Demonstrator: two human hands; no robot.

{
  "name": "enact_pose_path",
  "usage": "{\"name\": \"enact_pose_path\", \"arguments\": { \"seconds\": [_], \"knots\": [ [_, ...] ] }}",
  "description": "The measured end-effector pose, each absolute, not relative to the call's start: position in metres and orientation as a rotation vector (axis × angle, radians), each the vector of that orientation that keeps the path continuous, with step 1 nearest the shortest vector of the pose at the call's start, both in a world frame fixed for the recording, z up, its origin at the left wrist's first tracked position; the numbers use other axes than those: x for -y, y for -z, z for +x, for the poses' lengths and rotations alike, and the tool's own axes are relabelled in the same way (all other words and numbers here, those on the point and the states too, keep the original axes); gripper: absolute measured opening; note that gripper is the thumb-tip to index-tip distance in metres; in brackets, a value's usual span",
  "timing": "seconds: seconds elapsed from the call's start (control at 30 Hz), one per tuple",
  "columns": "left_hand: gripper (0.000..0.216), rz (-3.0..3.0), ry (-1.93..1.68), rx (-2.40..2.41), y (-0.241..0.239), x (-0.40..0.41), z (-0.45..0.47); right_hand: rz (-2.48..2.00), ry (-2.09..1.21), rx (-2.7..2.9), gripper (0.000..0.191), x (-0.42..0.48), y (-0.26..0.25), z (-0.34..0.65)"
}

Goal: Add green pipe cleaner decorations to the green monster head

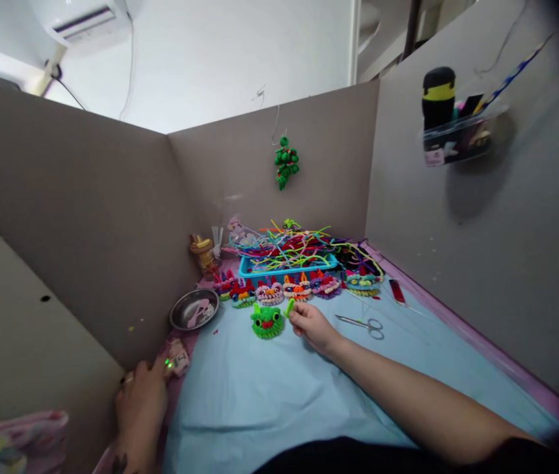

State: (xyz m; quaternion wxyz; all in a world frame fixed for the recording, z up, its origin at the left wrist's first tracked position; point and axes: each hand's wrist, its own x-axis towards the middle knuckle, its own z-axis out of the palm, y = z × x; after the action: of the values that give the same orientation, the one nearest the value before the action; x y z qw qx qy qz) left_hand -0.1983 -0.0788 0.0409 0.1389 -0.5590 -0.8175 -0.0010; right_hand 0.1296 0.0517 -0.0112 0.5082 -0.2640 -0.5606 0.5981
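Observation:
My right hand pinches a small bright green strip between thumb and fingertips. Just left of it, a green chenille animal face with yellow-rimmed eyes and a red mouth sits on the pale blue cloth. At the table's left edge my left hand has its fingers curled downward, a ring on one of them; whatever they hold is hidden. Close beside those fingers lies a small pinkish device with green lights near it.
Several colourful animal faces line up before a blue basket of chenille stems. Scissors and a red-handled tool lie right; a metal bowl stands left. Grey partitions enclose the table, one bearing a clear bin.

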Motion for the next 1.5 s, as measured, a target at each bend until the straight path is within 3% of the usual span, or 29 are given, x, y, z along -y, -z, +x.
{"name": "enact_pose_path", "arguments": {
  "seconds": [0.07,0.27,0.53,0.97,1.5],
  "knots": [
    [0.031,-1.6,0.225,2.288,-0.047,0.074,-0.173,-0.622,-1.472,1.359,0.029,-0.049,0.009,0.129],
    [0.022,-2.373,1.471,2.094,-0.046,0.04,-0.061,-0.596,-1.534,1.398,0.027,-0.04,0.003,0.127],
    [0.024,-2.356,2.577,2.189,-0.015,0.016,-0.012,-0.558,-1.588,1.417,0.029,-0.036,0.006,0.122],
    [0.031,-2.329,2.847,2.354,-0.017,0.02,-0.01,-0.53,-1.604,1.431,0.031,-0.033,0.004,0.12],
    [0.032,-2.264,2.843,2.349,-0.012,0.017,-0.009,-0.551,-1.536,1.496,0.029,-0.034,0.002,0.121]
  ]
}}
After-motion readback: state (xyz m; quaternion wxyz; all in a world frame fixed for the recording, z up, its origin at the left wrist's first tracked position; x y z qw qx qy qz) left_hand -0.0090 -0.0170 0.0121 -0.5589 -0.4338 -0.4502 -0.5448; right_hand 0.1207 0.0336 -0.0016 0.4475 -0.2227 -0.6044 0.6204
